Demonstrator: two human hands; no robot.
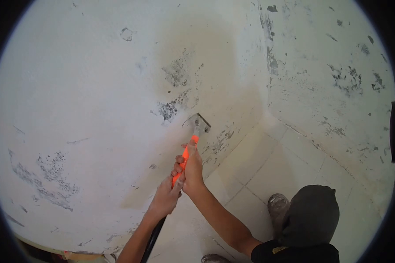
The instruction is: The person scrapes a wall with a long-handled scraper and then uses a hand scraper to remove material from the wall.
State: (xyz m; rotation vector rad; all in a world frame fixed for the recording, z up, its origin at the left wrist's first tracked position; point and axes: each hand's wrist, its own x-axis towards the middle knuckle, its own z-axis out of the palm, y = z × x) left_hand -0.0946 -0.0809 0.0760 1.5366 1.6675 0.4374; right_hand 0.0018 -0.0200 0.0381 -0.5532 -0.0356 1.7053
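Note:
A long-handled scraper (185,158) slants up across the middle of the view, with an orange grip and a dark lower shaft. Its metal head (199,124) overlaps the pale wall, just below and right of a dark scraped patch (167,109). My right hand (193,166) is wrapped round the upper part of the orange grip, close below the head. Lower down, my left hand (166,193) closes round the bottom end of the grip, its fingers right beside my right hand.
The whitish wall (96,109) carries several dark worn patches. A second scuffed wall (311,101) meets it at a corner on the right. Pale floor tiles (267,175) lie below. A dusty shoe (277,205) and dark cloth (314,217) show at lower right.

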